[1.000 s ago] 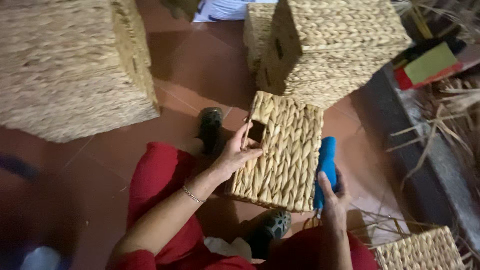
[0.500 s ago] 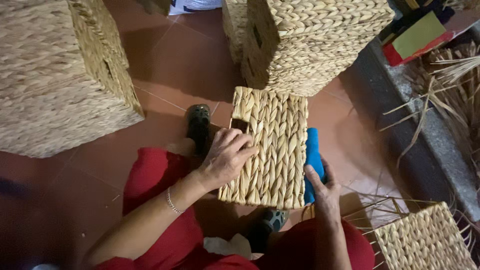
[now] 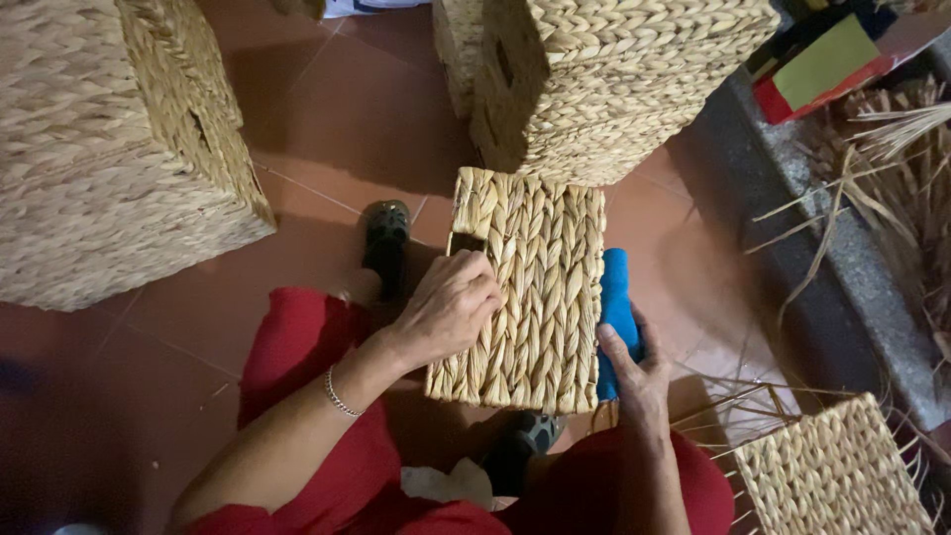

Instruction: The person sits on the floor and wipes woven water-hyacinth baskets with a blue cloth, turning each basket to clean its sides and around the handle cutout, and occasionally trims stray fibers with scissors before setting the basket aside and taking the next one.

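While the left hand (image 3: 451, 307) rests flat on the woven basket (image 3: 530, 287), right-hand fingers (image 3: 619, 352) grip a blue tool (image 3: 616, 297).

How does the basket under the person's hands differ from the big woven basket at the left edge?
The held basket is smaller and lies between the knees, with the left hand on it and the right hand pressing a blue tool to its side. The left basket is larger, rests on the floor, untouched. Both are boxy, plaited straw.
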